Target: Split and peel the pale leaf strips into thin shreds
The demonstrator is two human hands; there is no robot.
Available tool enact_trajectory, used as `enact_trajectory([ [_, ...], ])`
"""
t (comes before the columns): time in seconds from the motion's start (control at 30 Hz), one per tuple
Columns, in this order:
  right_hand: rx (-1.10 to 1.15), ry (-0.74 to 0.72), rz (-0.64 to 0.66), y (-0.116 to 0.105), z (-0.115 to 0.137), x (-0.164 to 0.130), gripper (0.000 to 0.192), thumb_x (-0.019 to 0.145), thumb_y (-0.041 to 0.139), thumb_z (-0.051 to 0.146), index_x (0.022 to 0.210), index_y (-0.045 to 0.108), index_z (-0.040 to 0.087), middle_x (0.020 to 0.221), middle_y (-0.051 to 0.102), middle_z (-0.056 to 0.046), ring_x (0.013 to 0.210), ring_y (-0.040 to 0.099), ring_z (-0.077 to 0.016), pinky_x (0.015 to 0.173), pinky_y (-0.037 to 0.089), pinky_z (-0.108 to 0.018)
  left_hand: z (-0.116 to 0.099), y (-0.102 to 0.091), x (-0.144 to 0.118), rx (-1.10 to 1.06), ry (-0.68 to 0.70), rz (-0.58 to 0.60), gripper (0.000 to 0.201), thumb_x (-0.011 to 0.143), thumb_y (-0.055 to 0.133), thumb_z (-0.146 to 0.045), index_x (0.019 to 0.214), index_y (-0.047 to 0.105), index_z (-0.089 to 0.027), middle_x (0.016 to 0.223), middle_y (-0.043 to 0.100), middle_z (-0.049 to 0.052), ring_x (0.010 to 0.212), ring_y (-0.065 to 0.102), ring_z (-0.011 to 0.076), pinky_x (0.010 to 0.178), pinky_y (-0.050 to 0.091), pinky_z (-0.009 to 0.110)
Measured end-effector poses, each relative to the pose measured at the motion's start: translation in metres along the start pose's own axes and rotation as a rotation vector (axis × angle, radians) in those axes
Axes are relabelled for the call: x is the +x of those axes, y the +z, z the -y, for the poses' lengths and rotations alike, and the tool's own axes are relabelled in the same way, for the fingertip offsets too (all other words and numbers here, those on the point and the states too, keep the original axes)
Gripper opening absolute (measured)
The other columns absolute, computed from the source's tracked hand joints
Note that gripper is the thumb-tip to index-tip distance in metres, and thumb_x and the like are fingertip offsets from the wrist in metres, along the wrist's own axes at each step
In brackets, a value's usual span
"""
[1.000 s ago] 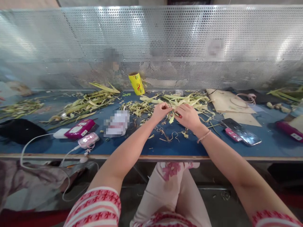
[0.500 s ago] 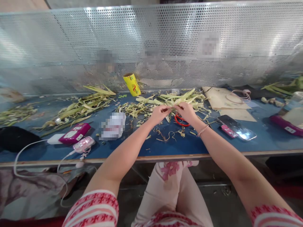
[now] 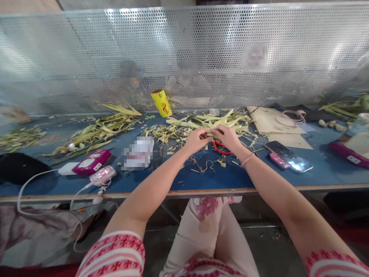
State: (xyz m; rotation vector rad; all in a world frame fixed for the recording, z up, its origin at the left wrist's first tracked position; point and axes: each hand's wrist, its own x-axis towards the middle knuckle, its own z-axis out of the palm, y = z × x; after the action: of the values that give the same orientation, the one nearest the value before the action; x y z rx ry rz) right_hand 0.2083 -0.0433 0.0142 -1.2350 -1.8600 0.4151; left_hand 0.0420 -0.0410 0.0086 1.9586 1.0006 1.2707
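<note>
Left hand (image 3: pixel 196 139) & right hand (image 3: pixel 228 137) both pinch one green leaf strip (image 3: pixel 212 134) between them. Strip's long axis runs left-right, near the table's (image 3: pixel 259 179) far edge.

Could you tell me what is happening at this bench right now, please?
A seated person has both hands together over the blue table, the left hand and right hand pinching a pale green leaf strip between them. Red-handled scissors lie just under the right hand. A heap of leaves sits behind the hands, another heap to the left. A yellow roll leans by the mesh screen, and a phone lies to the right.
</note>
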Motion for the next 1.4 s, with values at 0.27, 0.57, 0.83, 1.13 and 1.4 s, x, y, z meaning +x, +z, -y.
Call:
enact_trajectory([
  [0.27,0.192,0.133,0.054,0.005,0.001,0.002,0.026,0.089,0.046,0.039,0.070,0.050,0.021,0.058,0.058,0.001,0.047,0.057,-0.0134,0.052,0.045,-0.026,0.000,0.003,0.001,-0.130,-0.113,-0.050,0.009,0.069,0.068,-0.022,0.063,0.065,-0.016,0.053,0.056,-0.001,0.051,0.045,0.0096,0.054,0.033,0.024],
  [0.57,-0.071,-0.164,0.114,0.007,-0.013,0.010,0.010,0.080,0.057,0.022,0.077,0.066,0.017,0.086,0.060,-0.007,0.088,0.056,-0.0187,0.086,0.044,-0.033,0.002,-0.008,0.004,-0.272,-0.147,-0.062,0.014,0.068,0.063,-0.022,0.057,0.057,-0.017,0.051,0.052,-0.003,0.051,0.044,0.0088,0.053,0.031,0.023],
  [0.83,-0.255,-0.141,0.147,0.002,-0.008,0.009,0.019,0.081,0.057,0.026,0.064,0.057,0.018,0.068,0.056,-0.002,0.069,0.050,-0.0152,0.066,0.037,-0.027,-0.003,-0.011,0.003,-0.167,-0.077,-0.007,0.026,0.069,0.071,-0.030,0.054,0.056,-0.016,0.051,0.051,-0.002,0.050,0.042,0.0084,0.052,0.031,0.024],
  [1.13,-0.403,-0.162,0.090,-0.014,-0.002,0.002,0.020,0.086,0.055,0.029,0.093,0.071,0.020,0.093,0.072,-0.009,0.085,0.062,-0.0227,0.081,0.042,-0.036,0.006,-0.012,0.007,-0.119,-0.126,-0.106,0.017,0.071,0.071,-0.030,0.064,0.061,-0.018,0.052,0.058,-0.001,0.052,0.053,0.0126,0.055,0.037,0.024],
  [1.4,-0.299,-0.329,0.180,-0.013,0.009,-0.005,0.015,0.087,0.052,0.023,0.087,0.065,0.017,0.085,0.067,-0.007,0.078,0.058,-0.0182,0.075,0.042,-0.031,0.007,-0.010,0.005,-0.007,-0.067,-0.095,0.013,0.074,0.064,-0.025,0.066,0.057,-0.018,0.057,0.056,-0.002,0.053,0.050,0.0117,0.056,0.037,0.025],
])
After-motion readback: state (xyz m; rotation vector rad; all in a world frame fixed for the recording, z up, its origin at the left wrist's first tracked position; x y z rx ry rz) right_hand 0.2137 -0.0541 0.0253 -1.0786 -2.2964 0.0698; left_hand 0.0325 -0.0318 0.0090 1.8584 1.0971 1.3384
